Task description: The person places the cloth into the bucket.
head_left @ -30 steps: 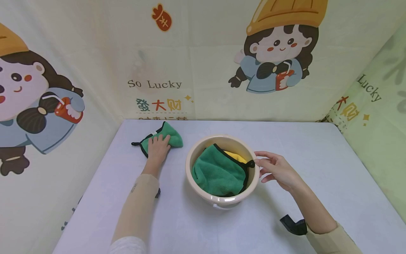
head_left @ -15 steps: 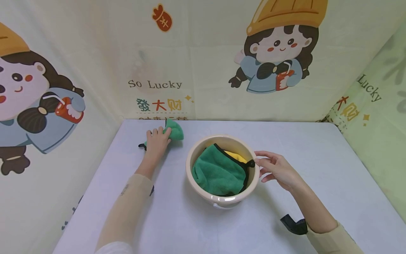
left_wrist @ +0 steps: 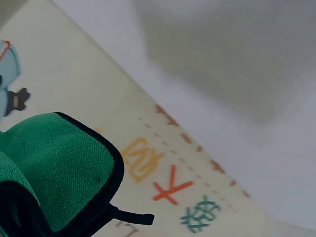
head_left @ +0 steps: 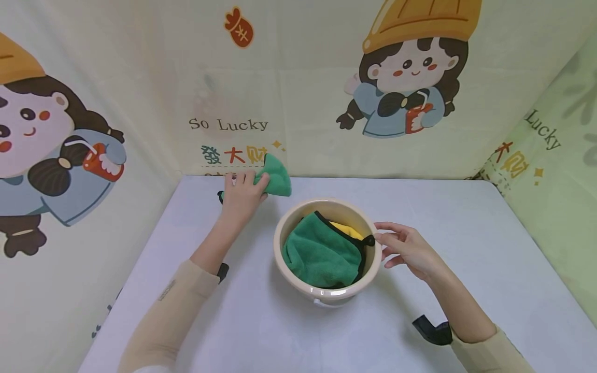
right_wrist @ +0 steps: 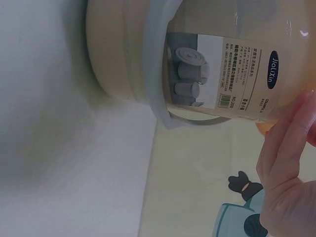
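Near the table's back edge my left hand (head_left: pixel 244 199) grips a green cloth with black edging (head_left: pixel 276 176), raised off the table. Its bunched end and black hanging loop (left_wrist: pixel 133 216) show in the left wrist view; the fingers there are out of sight. A cream bucket (head_left: pixel 281 264) stands mid-table, holding a folded green cloth (head_left: pixel 322 254) with a yellow patch (head_left: pixel 347 230) behind its black border. My right hand (head_left: pixel 408 248) touches the bucket's right rim from outside, with fingers loosely extended. In the right wrist view, these fingers (right_wrist: pixel 291 140) rest against the wall near the rim.
The white table (head_left: pixel 466 223) runs back to a printed cloth wall (head_left: pixel 308 103). The bucket's pale handle (right_wrist: pixel 157 64) hangs down its side, beside a printed label (right_wrist: pixel 237 74). A black strap piece (head_left: pixel 434 330) sticks out from the right wrist.
My left hand has gathered the green cloth and lifted it from the table, moving back and to the right. The right hand and the bucket have stayed in place.
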`<state>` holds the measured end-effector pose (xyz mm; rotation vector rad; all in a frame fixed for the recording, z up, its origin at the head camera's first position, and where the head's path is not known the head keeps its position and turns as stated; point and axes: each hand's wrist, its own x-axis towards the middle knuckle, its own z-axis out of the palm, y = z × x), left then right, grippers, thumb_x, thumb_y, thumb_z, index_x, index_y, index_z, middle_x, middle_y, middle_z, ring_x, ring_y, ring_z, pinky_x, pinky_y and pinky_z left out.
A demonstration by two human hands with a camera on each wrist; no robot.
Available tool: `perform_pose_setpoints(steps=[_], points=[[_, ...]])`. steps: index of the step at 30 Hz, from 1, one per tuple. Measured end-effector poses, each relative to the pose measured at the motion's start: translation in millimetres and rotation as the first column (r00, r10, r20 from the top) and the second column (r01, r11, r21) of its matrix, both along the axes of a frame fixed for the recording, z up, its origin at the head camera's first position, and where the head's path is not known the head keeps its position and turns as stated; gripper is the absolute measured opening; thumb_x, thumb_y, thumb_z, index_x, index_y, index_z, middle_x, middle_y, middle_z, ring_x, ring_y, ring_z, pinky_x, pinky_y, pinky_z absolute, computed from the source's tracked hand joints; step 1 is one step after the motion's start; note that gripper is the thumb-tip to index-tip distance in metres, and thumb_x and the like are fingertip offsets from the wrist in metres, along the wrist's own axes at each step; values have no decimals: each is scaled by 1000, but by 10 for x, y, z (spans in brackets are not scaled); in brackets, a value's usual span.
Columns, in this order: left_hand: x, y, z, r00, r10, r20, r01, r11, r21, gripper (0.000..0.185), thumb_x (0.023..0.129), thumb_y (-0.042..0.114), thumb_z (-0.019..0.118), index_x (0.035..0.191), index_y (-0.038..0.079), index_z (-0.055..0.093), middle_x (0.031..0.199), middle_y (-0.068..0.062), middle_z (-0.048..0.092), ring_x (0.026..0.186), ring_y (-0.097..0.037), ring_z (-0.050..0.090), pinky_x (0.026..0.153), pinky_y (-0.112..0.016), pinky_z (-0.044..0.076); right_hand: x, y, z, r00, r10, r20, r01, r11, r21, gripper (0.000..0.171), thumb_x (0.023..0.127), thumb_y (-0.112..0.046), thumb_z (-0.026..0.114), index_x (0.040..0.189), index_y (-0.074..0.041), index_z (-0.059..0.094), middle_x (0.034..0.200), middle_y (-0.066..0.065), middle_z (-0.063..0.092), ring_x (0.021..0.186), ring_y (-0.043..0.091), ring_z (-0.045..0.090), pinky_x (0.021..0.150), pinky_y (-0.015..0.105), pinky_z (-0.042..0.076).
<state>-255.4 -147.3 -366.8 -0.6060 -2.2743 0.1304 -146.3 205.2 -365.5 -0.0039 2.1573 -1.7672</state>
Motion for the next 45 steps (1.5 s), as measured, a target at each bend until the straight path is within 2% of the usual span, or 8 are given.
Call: perform_pose_setpoints(steps=[5,10,16,21,24,29,36,45], points=[[251,193,229,993,-110,-54,108,994,-31,41,72,32,76,100,13,53,95,-13,57,83,-31,54,76,-46,40,-1,-3,1,1000,3,-2,-3,1000,-8,53,90,-22,58,132,2,39,88,-2,65,64,13,62,55,29,54],[519,387,391,977,-193,-89,187,980,-75,35,76,34,73,98,15,54,89,-11,57,77,-29,55,73,-44,42,8,-1,3,1000,4,-6,-4,1000,-10,53,90,-22,58,132,3,38,88,-1,65,64,13,62,55,29,54],[787,585,486,959,-277,-59,269,956,-116,28,81,33,68,99,17,53,87,-9,56,74,-26,53,72,-40,40,15,3,2,1000,-1,-1,1,1000,-14,53,90,-21,58,132,3,38,85,-1,64,63,13,61,55,29,54],[933,730,468,943,-322,-78,309,940,-147,21,85,32,62,97,18,51,86,-7,56,72,-24,54,73,-38,42,19,6,6,1000,1,5,-1,1000,-27,54,90,-20,57,133,5,36,87,-1,64,63,12,61,54,29,54],[985,809,415,933,-351,-83,334,927,-169,26,82,35,64,96,18,51,83,-4,54,71,-22,51,74,-38,43,22,6,13,1000,-3,14,4,999,-38,54,90,-18,57,134,4,36,88,-1,64,63,12,61,54,28,54],[1031,908,315,923,-384,-34,370,907,-199,29,80,36,65,96,18,50,81,-2,50,68,-20,47,74,-36,42,25,7,18,1000,0,14,1,999,-46,54,90,-17,56,135,5,34,86,-1,62,62,11,61,53,28,54],[1052,1006,193,888,-447,105,459,861,-220,31,79,36,68,97,20,48,84,-1,50,71,-20,48,76,-35,40,26,11,13,1000,9,6,-9,999,-40,54,91,-18,55,135,4,34,87,-2,62,63,12,60,53,28,54],[994,1071,147,871,-390,299,472,832,-291,31,83,43,62,103,25,47,88,2,53,76,-17,53,78,-33,40,20,14,-1,1000,8,1,-8,999,-31,54,91,-19,56,135,4,34,87,-1,64,63,12,61,54,28,54]])
